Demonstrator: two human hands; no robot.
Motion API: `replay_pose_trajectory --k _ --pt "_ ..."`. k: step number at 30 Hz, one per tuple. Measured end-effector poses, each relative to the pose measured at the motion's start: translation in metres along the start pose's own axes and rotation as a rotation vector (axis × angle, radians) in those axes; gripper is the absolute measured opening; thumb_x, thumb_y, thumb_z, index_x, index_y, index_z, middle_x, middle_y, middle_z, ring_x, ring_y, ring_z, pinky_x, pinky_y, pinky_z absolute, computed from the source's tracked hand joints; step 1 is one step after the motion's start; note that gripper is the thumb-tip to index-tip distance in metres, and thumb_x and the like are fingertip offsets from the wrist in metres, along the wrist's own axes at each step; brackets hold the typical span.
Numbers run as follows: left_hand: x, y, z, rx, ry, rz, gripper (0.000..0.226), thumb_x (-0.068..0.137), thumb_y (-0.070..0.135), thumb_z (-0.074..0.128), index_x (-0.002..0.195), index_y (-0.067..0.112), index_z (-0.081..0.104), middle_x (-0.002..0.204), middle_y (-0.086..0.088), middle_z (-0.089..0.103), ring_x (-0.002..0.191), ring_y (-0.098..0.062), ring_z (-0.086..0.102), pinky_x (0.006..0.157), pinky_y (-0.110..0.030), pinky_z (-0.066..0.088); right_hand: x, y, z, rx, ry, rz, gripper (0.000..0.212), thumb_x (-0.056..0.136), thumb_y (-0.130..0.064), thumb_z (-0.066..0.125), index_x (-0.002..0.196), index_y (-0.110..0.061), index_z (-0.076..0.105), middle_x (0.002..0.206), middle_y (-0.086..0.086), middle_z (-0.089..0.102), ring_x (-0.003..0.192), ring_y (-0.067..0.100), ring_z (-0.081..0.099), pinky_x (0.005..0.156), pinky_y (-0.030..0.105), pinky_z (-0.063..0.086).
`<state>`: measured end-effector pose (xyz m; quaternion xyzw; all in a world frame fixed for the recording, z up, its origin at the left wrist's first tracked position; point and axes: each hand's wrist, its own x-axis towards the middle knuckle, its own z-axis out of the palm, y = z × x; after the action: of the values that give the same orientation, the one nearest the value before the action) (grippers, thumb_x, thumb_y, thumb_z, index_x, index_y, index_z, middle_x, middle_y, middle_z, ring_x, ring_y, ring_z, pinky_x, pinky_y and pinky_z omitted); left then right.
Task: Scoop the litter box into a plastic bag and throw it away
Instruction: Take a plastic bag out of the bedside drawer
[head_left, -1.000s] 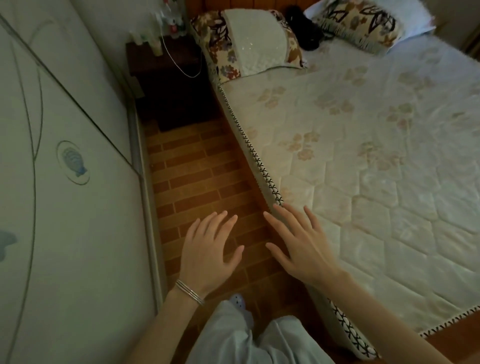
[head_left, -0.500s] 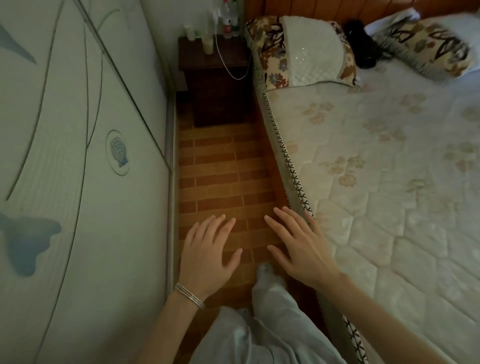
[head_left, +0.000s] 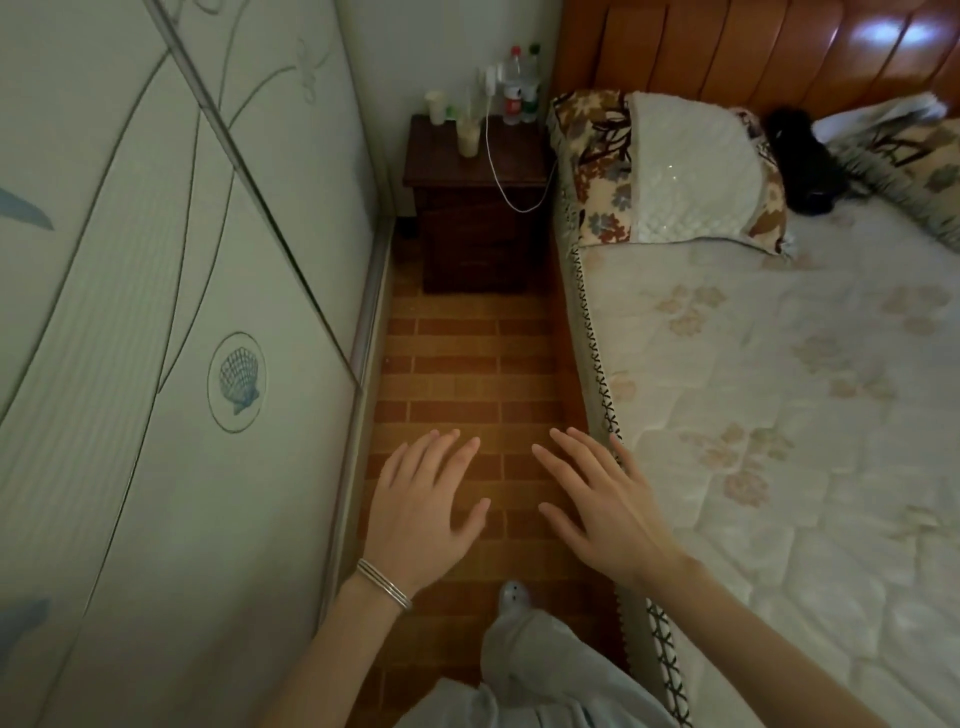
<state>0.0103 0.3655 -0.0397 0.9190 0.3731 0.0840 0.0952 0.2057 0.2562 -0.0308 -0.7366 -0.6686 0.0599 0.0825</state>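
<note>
Head-worn camera looks forward and down the floor (head_left: 467, 364) aisle beside the bed (head_left: 779, 415).

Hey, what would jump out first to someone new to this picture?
The left hand and right hand, open and empty, hover over the brick-patterned floor of a narrow aisle. A quilted bed fills the right side, a wardrobe door with a shell emblem the left, a dark nightstand the far end.

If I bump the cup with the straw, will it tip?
Probably: the cup looks tall and narrow, so it may tip easily. It seems full of pale drink, so it could spill onto the nightstand.
</note>
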Motion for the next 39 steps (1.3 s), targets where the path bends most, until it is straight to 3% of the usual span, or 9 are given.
replay_pose_trajectory --k 7,14,29,39 --pt "0.089 -0.016 -0.005 0.038 0.022 -0.002 0.059 0.086 0.056 0.039 0.136 0.024 0.044 0.138 -0.003 0.049 0.129 -0.022 0.041 0.108 -0.045 0.032 0.092 0.051 -0.02 -0.037 0.022 -0.089 0.053 0.09 -0.047 0.038 0.138 -0.025 0.039 0.142 0.002 0.044 0.134 0.022 0.036 0.108 0.052 0.029" --pt "0.147 -0.043 0.003 -0.004 0.015 -0.061 0.059 0.085 0.054 0.04 0.135 0.023 0.045 0.136 -0.004 0.05 0.127 -0.022 0.043 0.103 -0.047 0.038 0.16 0.07 -0.008 -0.003 -0.01 -0.062 0.053 0.091 -0.047 0.036 0.14 -0.025 0.036 0.143 0.002 0.042 0.135 0.021 0.034 0.108 0.051 0.03" --pt "0.361 -0.173 -0.019 0.01 0.029 0.059 0.059 0.086 0.055 0.039 0.136 0.023 0.043 0.138 -0.002 0.048 0.129 -0.021 0.042 0.106 -0.045 0.034 0.385 0.095 -0.022 -0.064 0.031 0.032 0.055 0.091 -0.048 0.031 0.141 -0.025 0.033 0.145 0.002 0.04 0.136 0.021 0.032 0.111 0.05 0.025" --pt "0.438 -0.219 -0.002 0.011 -0.001 0.034 0.059 0.085 0.056 0.037 0.134 0.024 0.045 0.134 -0.001 0.052 0.125 -0.021 0.047 0.104 -0.044 0.036 0.476 0.12 -0.011 -0.047 0.003 0.051 0.054 0.09 -0.045 0.035 0.139 -0.024 0.038 0.142 0.002 0.044 0.134 0.021 0.036 0.109 0.049 0.03"
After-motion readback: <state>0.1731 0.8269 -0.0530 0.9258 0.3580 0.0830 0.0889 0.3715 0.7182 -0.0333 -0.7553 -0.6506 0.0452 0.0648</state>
